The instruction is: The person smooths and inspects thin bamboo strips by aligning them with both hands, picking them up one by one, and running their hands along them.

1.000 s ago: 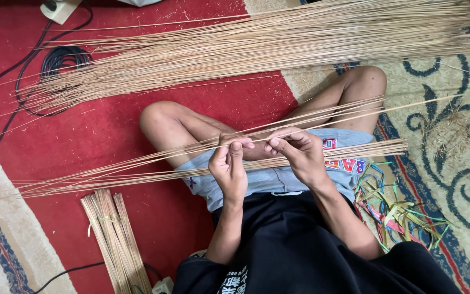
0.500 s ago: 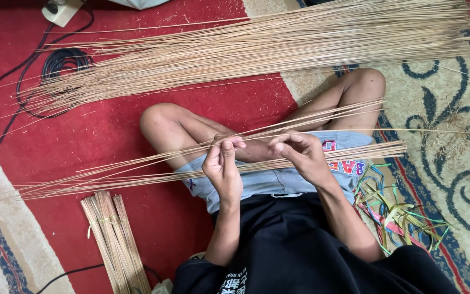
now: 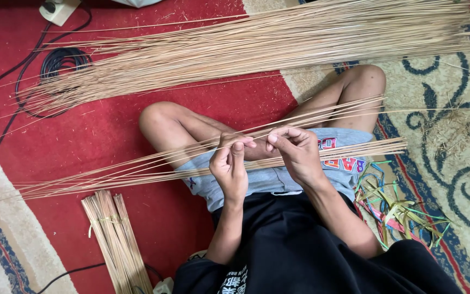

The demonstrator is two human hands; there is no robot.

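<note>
I sit cross-legged on a red carpet with a bundle of long thin tan sticks [image 3: 137, 171] lying across my lap, running from far left to right. My left hand [image 3: 228, 166] and my right hand [image 3: 295, 152] meet over my knees, fingertips pinched on a few of these sticks, which fan out toward the upper right. The hands almost touch each other. My grey shorts [image 3: 278, 179] lie under the sticks.
A large pile of the same long sticks [image 3: 257, 46] spreads across the carpet beyond my legs. A tied bundle of short sticks [image 3: 116, 239] lies at lower left. Coloured strips [image 3: 395, 207] sit at my right hip. Black cables [image 3: 55, 62] and a white plug block [image 3: 58, 10] at upper left.
My left hand has shifted slightly right and closer to the right hand, fingers working along the sticks. The bundle stays across my lap.
</note>
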